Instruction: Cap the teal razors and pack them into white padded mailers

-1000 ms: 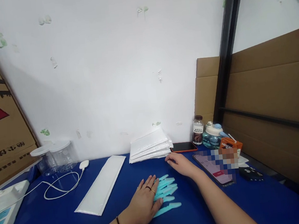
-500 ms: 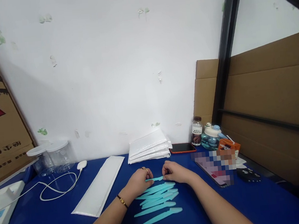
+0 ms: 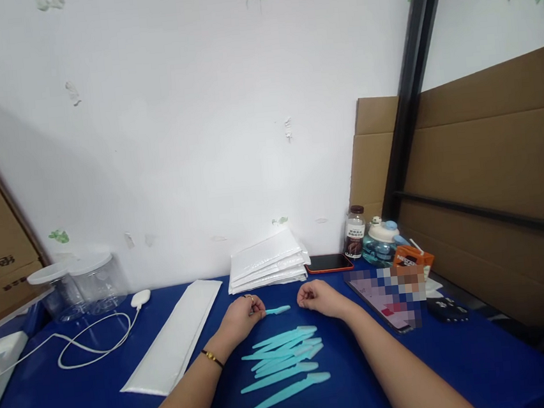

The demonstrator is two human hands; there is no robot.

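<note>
While the left hand (image 3: 242, 316) pinches a razor (image 3: 279, 310) by 1 end and the right hand (image 3: 324, 298) bunches its fingers, keep the razor level

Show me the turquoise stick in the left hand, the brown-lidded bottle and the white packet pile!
Turquoise stick (image 3: 278, 310): head view, its uncovered end.
Brown-lidded bottle (image 3: 354, 232): head view, its label.
White packet pile (image 3: 264, 258): head view, top packet.
</note>
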